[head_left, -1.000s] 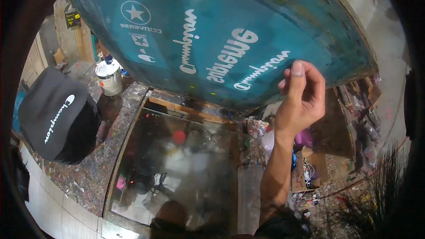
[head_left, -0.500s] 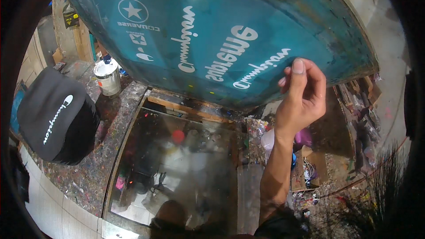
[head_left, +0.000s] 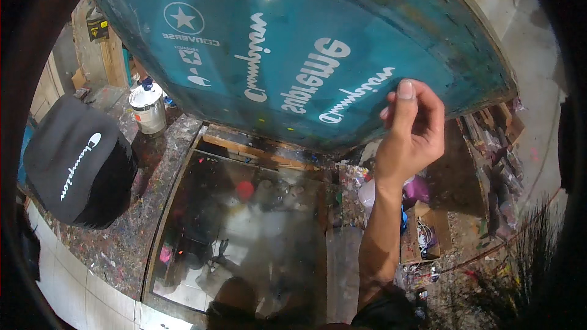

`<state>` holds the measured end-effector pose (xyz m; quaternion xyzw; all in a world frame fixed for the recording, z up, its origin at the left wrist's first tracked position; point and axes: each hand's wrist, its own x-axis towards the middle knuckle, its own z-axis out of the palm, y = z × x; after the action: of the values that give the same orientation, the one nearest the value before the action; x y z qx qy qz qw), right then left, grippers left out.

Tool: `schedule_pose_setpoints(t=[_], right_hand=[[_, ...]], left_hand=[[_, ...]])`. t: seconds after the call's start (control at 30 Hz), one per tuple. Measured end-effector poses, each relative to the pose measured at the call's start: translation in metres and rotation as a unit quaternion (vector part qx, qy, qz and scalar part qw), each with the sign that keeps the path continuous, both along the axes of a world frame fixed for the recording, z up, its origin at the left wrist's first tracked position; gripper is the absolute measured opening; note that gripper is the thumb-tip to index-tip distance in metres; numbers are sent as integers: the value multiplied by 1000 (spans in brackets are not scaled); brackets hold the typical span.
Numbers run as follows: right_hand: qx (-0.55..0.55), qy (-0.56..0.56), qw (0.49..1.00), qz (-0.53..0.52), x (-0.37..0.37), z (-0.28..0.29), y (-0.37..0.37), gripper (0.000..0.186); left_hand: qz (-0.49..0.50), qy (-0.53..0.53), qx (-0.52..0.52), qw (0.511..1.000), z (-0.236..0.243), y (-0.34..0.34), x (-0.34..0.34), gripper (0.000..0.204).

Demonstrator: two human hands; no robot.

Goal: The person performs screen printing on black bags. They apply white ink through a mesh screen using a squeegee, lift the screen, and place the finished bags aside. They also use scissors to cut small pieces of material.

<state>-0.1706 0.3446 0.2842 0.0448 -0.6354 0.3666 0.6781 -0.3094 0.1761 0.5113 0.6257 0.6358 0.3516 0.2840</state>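
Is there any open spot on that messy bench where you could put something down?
The glass panel below the raised teal screen is bare, as is the speckled strip between the glass and the black cap. Right of the right hand, boxes and clutter crowd the floor.

Teal mesh printing screen (head_left: 293,55) looks smooth and faintly glossy, its wooden frame rough and paint-stained. Right hand (head_left: 409,134) pinches that worn wooden edge. Below, the glass panel (head_left: 244,232) shines, reflective and smudged. Paint-speckled stone-like worktop (head_left: 122,244) looks rough and matt. Black cloth garment (head_left: 76,162) is soft, matt. Small metal tin (head_left: 148,109) gleams dully.
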Motion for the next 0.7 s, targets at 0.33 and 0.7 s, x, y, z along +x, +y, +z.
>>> schedule_pose_setpoints(t=[0.33,0.7], right_hand=[[9,-9,1000,-28,0,3,0,13],[11,-21,1000,0,12,6,2,12]], left_hand=[[6,5,7,1000,0,5,-3,80],[17,20,32,999,-1,9,4,88]])
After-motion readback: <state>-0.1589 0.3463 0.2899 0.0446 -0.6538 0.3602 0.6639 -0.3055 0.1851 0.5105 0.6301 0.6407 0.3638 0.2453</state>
